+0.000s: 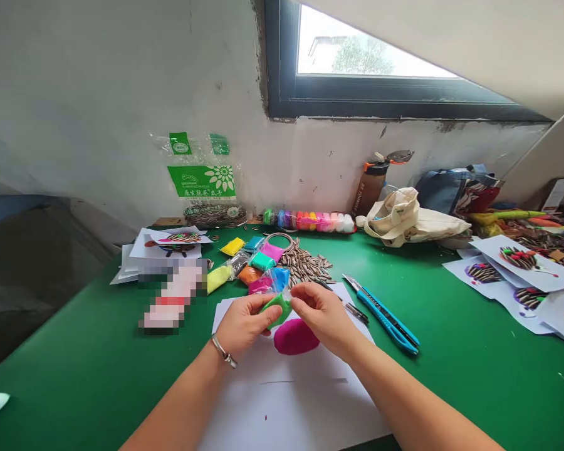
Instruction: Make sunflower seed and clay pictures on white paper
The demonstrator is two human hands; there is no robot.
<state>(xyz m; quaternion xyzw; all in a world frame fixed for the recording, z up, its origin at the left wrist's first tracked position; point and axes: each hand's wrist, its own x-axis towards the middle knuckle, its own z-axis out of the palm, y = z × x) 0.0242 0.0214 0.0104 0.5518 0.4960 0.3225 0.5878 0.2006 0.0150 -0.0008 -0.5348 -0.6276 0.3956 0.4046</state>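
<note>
My left hand point(248, 321) is closed around a small clear packet of green modelling clay point(280, 311), thumb on its front. The fingers of my right hand point(320, 313) pinch the packet's upper edge. Below them, a flattened magenta clay oval point(295, 338) lies on a white sheet of paper point(282, 401), its upper part covered by my hands. A thin pencil line and a tiny magenta speck mark the paper. Just beyond my hands are several packets of coloured clay point(220, 278) and a pile of striped sunflower seeds point(304, 260).
A blue utility knife point(383, 317) lies to the right, its blade out. Seed-decorated paper sheets point(521, 275) are stacked right, others point(164, 244) left. Along the wall stand a seed bag point(202, 181), a clay roll pack point(310, 221), a bottle point(370, 188) and a cloth bag point(404, 219).
</note>
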